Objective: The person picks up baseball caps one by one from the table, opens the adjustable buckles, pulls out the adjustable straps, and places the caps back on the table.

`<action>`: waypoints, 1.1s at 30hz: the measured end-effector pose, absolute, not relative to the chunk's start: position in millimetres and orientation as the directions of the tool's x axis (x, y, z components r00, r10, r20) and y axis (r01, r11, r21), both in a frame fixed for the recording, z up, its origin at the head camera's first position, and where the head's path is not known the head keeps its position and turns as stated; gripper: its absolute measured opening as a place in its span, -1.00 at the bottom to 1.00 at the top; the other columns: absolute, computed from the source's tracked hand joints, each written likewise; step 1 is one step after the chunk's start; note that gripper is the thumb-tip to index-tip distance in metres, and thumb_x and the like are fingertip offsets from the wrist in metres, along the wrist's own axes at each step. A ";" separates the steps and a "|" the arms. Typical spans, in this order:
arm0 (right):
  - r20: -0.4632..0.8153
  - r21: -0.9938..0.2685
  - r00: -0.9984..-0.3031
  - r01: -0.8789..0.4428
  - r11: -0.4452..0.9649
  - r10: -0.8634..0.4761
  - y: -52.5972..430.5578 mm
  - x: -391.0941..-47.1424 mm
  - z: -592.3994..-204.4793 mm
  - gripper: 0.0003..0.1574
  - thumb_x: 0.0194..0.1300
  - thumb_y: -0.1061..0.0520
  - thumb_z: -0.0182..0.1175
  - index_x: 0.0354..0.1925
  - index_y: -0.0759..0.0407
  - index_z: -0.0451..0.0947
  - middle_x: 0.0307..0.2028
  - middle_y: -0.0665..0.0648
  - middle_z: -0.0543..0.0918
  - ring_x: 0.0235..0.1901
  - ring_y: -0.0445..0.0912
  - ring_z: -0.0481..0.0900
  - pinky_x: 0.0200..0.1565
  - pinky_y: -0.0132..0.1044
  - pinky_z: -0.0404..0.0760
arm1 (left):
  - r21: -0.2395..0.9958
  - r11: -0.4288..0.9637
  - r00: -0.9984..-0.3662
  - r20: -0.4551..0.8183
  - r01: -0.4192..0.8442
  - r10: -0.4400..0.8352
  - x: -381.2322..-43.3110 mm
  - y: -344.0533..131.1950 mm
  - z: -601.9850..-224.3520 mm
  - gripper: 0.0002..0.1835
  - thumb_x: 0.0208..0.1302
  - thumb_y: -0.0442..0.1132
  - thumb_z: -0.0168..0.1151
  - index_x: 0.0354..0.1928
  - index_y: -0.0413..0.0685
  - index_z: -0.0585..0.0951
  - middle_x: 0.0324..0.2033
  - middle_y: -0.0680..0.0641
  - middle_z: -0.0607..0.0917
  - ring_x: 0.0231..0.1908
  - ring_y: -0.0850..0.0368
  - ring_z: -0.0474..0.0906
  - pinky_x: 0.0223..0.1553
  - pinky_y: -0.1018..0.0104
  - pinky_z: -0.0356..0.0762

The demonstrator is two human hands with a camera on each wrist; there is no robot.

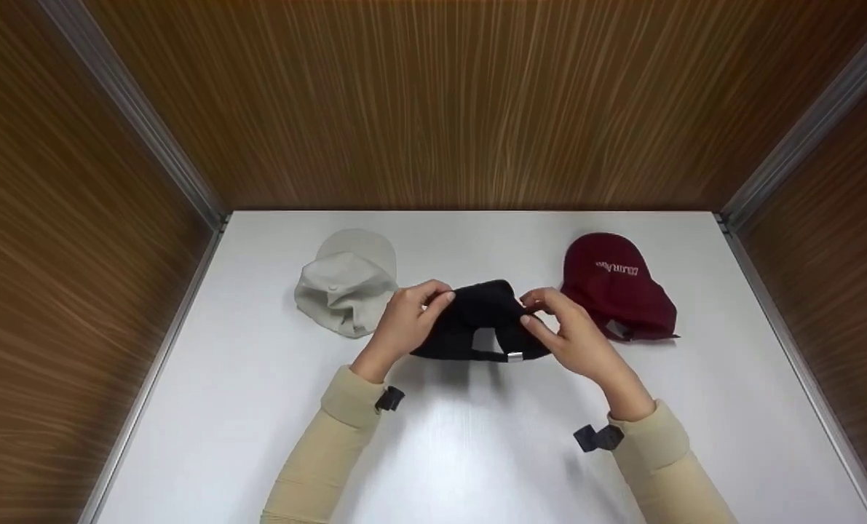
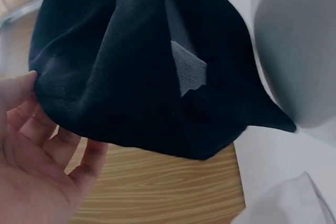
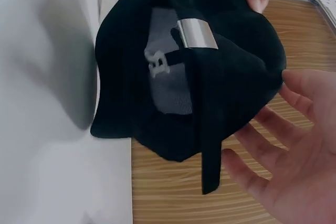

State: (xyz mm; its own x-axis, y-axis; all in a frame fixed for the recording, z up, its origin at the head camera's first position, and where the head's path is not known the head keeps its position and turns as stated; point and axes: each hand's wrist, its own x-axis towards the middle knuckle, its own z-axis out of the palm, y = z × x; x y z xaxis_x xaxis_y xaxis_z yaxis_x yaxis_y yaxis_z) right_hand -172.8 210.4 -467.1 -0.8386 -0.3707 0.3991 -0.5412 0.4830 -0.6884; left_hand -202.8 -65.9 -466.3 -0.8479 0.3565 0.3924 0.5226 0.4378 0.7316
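A black cap [image 1: 480,309] is held up over the white table between both hands. My left hand [image 1: 407,320] pinches its left side with thumb and fingers; in the left wrist view the thumb presses the crown's edge. My right hand [image 1: 575,336] pinches the opposite side, fingers spread behind the fabric in the right wrist view. The cap's back strap with a silver buckle [image 3: 197,33] faces me, and its loose end hangs down. Through the back opening a grey lining with a white mark [image 3: 157,62] shows.
A cream cap [image 1: 346,284] lies on the white table [image 1: 448,466] to the left, brim away from me. On the right lies a dark red cap [image 1: 615,291] with white lettering, close to my right hand. Wood-grain panels [image 1: 433,102] wall the table's back and sides.
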 end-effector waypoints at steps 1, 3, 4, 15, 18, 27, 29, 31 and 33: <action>0.419 -0.656 -0.830 -0.557 0.509 -0.368 211.5 -171.2 -468.4 -0.73 0.31 0.28 0.27 -0.03 0.24 0.50 -0.04 0.12 0.61 0.00 -0.01 0.58 -0.06 0.02 0.54 | 0.739 0.435 -0.851 0.383 0.515 0.359 -203.9 -66.0 -465.2 -0.79 0.47 -0.18 0.11 -0.20 -0.14 0.67 -0.42 0.04 0.67 -0.44 0.20 0.48 -0.28 0.27 0.53; 0.460 -0.592 -0.811 -0.584 0.556 -0.361 215.7 -169.6 -474.1 -0.62 0.27 0.22 0.33 0.03 0.20 0.50 -0.04 0.10 0.61 0.00 -0.04 0.57 -0.07 -0.02 0.53 | 0.756 0.423 -0.858 0.366 0.500 0.360 -206.6 -67.0 -463.6 -0.78 0.48 -0.17 0.10 -0.20 -0.14 0.66 -0.44 0.05 0.63 -0.46 0.20 0.43 -0.30 0.28 0.49; 0.484 -0.559 -0.798 -0.598 0.575 -0.359 217.3 -167.9 -475.2 -0.59 0.25 0.21 0.36 0.05 0.20 0.50 -0.05 0.11 0.61 -0.01 -0.04 0.56 -0.07 -0.02 0.53 | 0.765 0.415 -0.862 0.359 0.492 0.359 -207.9 -67.4 -462.8 -0.78 0.48 -0.17 0.09 -0.19 -0.14 0.66 -0.45 0.05 0.61 -0.47 0.20 0.41 -0.31 0.29 0.47; 0.646 -0.372 -0.707 -0.621 0.689 -0.289 217.2 -166.2 -492.5 -0.40 0.12 0.16 0.47 0.12 0.24 0.53 0.01 0.21 0.58 -0.06 0.09 0.55 -0.05 0.04 0.46 | 0.824 0.359 -0.886 0.326 0.438 0.331 -217.7 -73.9 -457.7 -0.81 0.47 -0.22 0.11 -0.21 -0.17 0.64 -0.48 0.06 0.52 -0.44 0.17 0.36 -0.31 0.29 0.36; 0.671 -0.376 -0.701 -0.603 0.703 -0.242 212.5 -172.3 -495.9 -0.38 0.14 0.12 0.46 0.13 0.25 0.52 0.04 0.25 0.55 -0.08 0.09 0.54 -0.08 0.02 0.45 | 0.826 0.356 -0.884 0.321 0.437 0.340 -218.7 -73.5 -456.6 -0.81 0.48 -0.21 0.10 -0.21 -0.15 0.64 -0.49 0.08 0.49 -0.45 0.17 0.35 -0.32 0.29 0.34; 0.765 -0.385 -0.623 -0.645 0.660 -0.163 200.1 -188.1 -501.1 -0.68 0.10 0.26 0.46 -0.16 0.24 0.61 -0.22 0.15 0.65 -0.27 0.05 0.59 -0.20 -0.02 0.48 | 0.831 0.334 -0.878 0.328 0.444 0.348 -217.9 -73.3 -453.8 -0.81 0.47 -0.21 0.10 -0.22 -0.15 0.64 -0.49 0.09 0.48 -0.45 0.16 0.34 -0.31 0.28 0.33; 0.776 -0.396 -0.611 -0.664 0.634 -0.155 199.2 -188.9 -499.8 -0.79 0.12 0.29 0.43 -0.27 0.24 0.61 -0.30 0.12 0.66 -0.30 0.04 0.60 -0.21 -0.06 0.47 | 0.834 0.332 -0.879 0.324 0.440 0.350 -217.5 -73.8 -453.0 -0.81 0.48 -0.21 0.10 -0.22 -0.15 0.64 -0.50 0.09 0.46 -0.45 0.16 0.33 -0.31 0.28 0.32; 0.777 -0.411 -0.611 -0.677 0.610 -0.154 198.8 -188.6 -497.8 -0.86 0.15 0.31 0.40 -0.33 0.23 0.60 -0.36 0.10 0.67 -0.34 0.02 0.60 -0.22 -0.11 0.46 | 0.832 0.339 -0.880 0.323 0.440 0.349 -216.7 -74.7 -452.1 -0.80 0.48 -0.21 0.10 -0.22 -0.15 0.64 -0.49 0.09 0.47 -0.45 0.16 0.34 -0.31 0.28 0.32; 0.771 -0.435 -0.619 -0.684 0.585 -0.151 199.2 -187.7 -495.2 -0.88 0.18 0.32 0.38 -0.35 0.23 0.59 -0.38 0.09 0.68 -0.36 0.01 0.59 -0.23 -0.16 0.45 | 0.819 0.359 -0.880 0.333 0.448 0.339 -215.2 -75.8 -451.1 -0.80 0.48 -0.20 0.10 -0.21 -0.14 0.65 -0.48 0.09 0.52 -0.44 0.18 0.37 -0.30 0.29 0.36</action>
